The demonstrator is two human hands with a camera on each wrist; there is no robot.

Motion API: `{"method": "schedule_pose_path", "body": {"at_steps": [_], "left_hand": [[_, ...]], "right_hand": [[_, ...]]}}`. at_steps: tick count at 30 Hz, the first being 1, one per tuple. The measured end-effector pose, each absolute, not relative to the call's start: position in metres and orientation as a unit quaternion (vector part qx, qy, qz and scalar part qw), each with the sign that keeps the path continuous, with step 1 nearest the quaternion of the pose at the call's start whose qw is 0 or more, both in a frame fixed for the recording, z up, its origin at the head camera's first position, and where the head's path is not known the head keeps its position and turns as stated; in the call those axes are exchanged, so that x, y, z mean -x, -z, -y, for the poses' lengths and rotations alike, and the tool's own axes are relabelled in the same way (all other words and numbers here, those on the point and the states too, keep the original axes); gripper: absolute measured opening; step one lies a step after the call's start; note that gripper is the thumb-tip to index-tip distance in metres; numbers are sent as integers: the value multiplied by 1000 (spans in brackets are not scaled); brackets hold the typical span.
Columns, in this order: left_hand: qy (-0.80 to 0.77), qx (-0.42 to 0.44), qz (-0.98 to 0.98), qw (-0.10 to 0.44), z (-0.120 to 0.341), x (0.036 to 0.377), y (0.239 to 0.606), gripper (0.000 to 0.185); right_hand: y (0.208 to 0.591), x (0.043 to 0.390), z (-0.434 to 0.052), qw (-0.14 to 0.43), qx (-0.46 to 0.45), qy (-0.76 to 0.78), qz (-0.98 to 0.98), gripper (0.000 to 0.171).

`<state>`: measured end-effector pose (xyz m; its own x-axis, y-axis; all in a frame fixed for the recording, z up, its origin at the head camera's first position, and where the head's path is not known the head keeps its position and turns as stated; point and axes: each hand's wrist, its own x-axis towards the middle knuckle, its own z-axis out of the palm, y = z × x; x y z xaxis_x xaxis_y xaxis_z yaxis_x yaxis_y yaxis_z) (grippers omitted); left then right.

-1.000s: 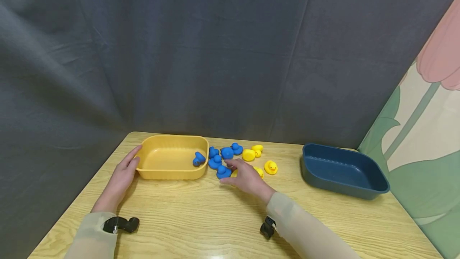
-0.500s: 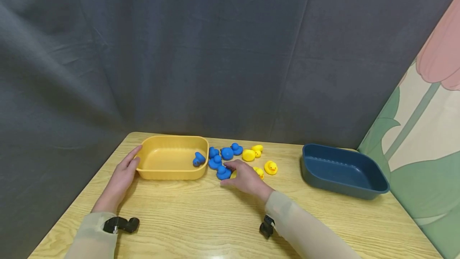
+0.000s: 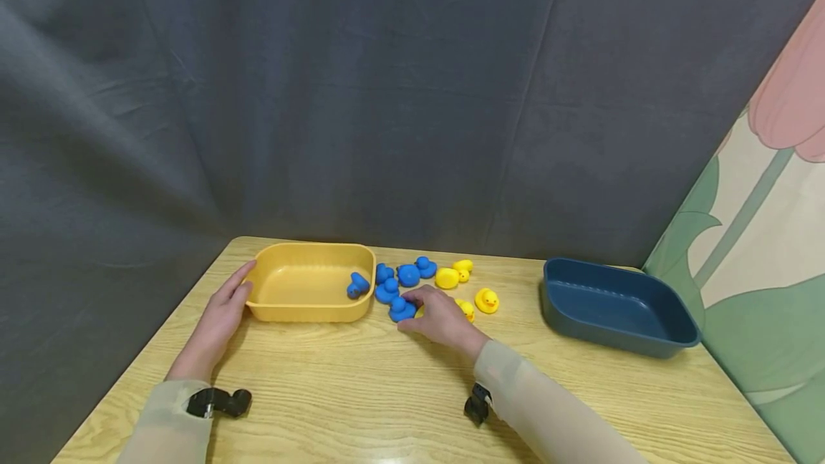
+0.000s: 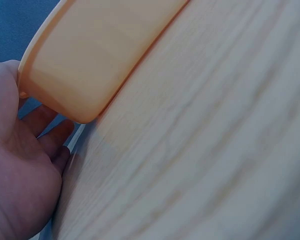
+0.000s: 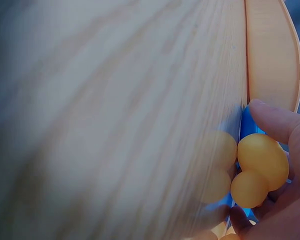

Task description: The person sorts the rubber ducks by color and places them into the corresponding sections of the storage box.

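your left hand (image 3: pixel 218 321) lies on the counter (image 3: pixel 361 392) with straight fingers against the left end of the yellow tub (image 3: pixel 309 282); the left wrist view shows the palm (image 4: pixel 20 165) touching the tub's rounded corner (image 4: pixel 85 65), not curled round it. your right hand (image 3: pixel 441 317) is down in the middle of the duck pile, fingers curled round a yellow duck (image 5: pixel 260 167); the right wrist view shows thumb above and a finger below it, with a bit of blue just behind. from the head view that duck is almost fully hidden under the hand, only a sliver of yellow shows at its left edge. a blue duck (image 3: pixel 401 308) sits touching your right fingertips on the left. more blue ducks (image 3: pixel 399 276) are bunched between that hand and the yellow tub, close to the tub's right wall. one blue duck (image 3: pixel 356 285) already lies inside the yellow tub at its right end. loose yellow ducks: two (image 3: pixel 451 274) at the back of the pile, one (image 3: pixel 486 300) just right of your hand, one (image 3: pixel 465 308) partly covered by it. the dark blue tub (image 3: pixel 615 306) stands well apart on the right side of the counter. grey curtain (image 3: pixel 361 92) behind, floral panel (image 3: pixel 760 235) at far right.
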<state>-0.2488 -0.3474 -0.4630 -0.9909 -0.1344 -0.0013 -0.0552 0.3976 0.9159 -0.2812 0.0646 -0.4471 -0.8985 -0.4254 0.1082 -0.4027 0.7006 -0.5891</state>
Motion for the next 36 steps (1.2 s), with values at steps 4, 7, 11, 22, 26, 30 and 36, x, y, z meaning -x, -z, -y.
{"method": "schedule_pose_path", "body": {"at_steps": [4,7,11,22,26,30,36], "left_hand": [[547,-55,834,38,346,248,462,61],[551,-54,832,40,346,249,462,61],[553,-54,831,41,346,249,461,61],[554,-55,830,39,346,248,461,61],[552,-55,831,38,346,248,461,62],[550,-56,832,38,347,248,461,62],[550,-56,833,39,347,248,462,62]], "right_hand": [[447,282,-64,19,219,312,-924,55],[447,282,-65,20,216,311,-925,54],[448,284,-64,21,211,308,-927,52],[446,281,-64,29,195,335,-921,50],[443,279,-65,27,192,356,-914,52],[441,277,-65,16,193,371,-908,50],[435,276,-65,2,197,408,-891,50]]}}
